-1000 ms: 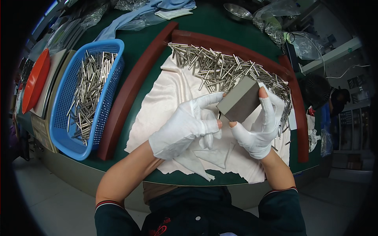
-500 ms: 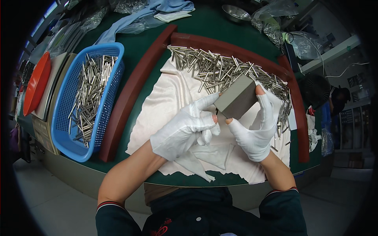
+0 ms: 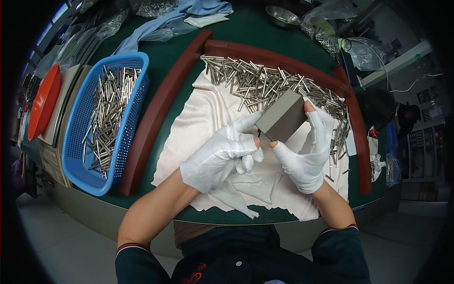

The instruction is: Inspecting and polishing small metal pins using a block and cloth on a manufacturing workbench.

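A grey rectangular block (image 3: 283, 115) is tilted above the pale cloth (image 3: 187, 128). My right hand (image 3: 307, 151), in a white glove with bare fingertips, grips it between the thumb at its lower edge and the fingers at its right end. At the block's left corner is my left hand (image 3: 222, 154), gloved the same way. Its index finger reaches the block's edge, the thumb is bent below, and the other fingers curl inward. A short, thin dark piece (image 3: 259, 134) shows between that thumb and the block; whether the left fingers pinch it is unclear.
Many loose metal pins (image 3: 265, 83) lie along the dark red wooden frame (image 3: 279, 56). More fill a blue plastic basket (image 3: 68, 142) at left, beside an orange tray (image 3: 45, 102). White cloth scraps (image 3: 257, 187) lie near the front edge. A metal bowl (image 3: 283, 15) stands at the back.
The block and both hands have shifted very slightly to the left. The grip looks the same.
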Motion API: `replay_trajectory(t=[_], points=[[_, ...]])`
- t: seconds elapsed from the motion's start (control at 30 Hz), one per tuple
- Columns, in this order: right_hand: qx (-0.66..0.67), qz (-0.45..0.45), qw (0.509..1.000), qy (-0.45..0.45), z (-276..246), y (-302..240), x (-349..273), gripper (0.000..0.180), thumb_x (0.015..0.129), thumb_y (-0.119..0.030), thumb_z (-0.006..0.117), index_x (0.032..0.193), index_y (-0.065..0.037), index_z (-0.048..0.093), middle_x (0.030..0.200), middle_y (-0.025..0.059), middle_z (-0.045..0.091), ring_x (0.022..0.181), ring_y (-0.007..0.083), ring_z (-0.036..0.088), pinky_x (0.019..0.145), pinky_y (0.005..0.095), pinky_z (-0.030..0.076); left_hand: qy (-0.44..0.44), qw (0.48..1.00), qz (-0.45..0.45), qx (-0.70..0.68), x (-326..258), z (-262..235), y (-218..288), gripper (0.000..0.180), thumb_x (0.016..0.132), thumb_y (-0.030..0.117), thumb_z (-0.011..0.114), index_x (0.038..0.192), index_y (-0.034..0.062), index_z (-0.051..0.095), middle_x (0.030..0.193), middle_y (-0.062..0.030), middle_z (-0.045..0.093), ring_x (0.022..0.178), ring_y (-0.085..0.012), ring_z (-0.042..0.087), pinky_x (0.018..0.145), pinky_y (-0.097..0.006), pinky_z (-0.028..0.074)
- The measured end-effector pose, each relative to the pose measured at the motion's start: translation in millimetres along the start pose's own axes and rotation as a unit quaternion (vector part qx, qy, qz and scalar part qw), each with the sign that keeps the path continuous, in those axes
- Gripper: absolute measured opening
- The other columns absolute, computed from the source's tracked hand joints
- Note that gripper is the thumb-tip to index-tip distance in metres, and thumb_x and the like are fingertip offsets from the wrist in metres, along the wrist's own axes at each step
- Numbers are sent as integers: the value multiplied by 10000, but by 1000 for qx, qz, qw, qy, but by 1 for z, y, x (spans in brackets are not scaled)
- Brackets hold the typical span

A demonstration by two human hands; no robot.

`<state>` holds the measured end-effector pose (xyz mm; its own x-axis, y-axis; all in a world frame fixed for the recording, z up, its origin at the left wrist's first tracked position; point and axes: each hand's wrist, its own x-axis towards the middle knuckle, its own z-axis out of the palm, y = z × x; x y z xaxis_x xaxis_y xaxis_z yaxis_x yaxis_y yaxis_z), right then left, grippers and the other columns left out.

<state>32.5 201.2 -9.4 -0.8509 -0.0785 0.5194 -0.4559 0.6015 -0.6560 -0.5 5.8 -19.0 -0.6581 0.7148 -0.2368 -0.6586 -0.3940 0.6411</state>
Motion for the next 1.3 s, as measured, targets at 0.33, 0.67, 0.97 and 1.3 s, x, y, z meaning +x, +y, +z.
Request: replay_trajectory(t=[0.33, 0.67, 0.97, 1.3], points=[[-62, -71, 995, -6, -5, -5, 1, 869, 611, -44, 776, 1364, -18, 343, 1237, 141, 373, 1155, 254, 432, 988, 367, 370, 2, 1000, 7, -6, -4, 7, 2, 749, 838, 90, 646, 1441, 25, 207, 765, -71, 576, 554, -99, 552, 462, -202, 410], [-75, -62, 994, -51, -7, -2, 8, 823, 563, -61, 795, 1302, -12, 437, 1166, 143, 465, 1054, 268, 491, 849, 348, 454, 112, 967, 4, 228, -6, 16, 10, 632, 804, -7, 601, 1372, -58, 329, 709, -48, 604, 503, -69, 559, 436, -171, 438], [-137, -112, 984, 12, -1, -2, 1, 819, 559, -73, 794, 1295, -1, 442, 1150, 147, 474, 1047, 267, 490, 866, 346, 436, 122, 966, 4, 230, -4, 23, 12, 626, 797, -29, 625, 1349, -92, 336, 657, -52, 595, 481, -70, 545, 427, -174, 441], [-79, -114, 989, 55, 1, -2, 0, 850, 560, -72, 798, 1315, -1, 415, 1161, 157, 477, 1033, 297, 489, 861, 368, 428, 86, 986, 28, 140, -10, 19, 13, 633, 826, 36, 630, 1370, -60, 322, 725, -75, 615, 507, -83, 556, 443, -188, 432]])
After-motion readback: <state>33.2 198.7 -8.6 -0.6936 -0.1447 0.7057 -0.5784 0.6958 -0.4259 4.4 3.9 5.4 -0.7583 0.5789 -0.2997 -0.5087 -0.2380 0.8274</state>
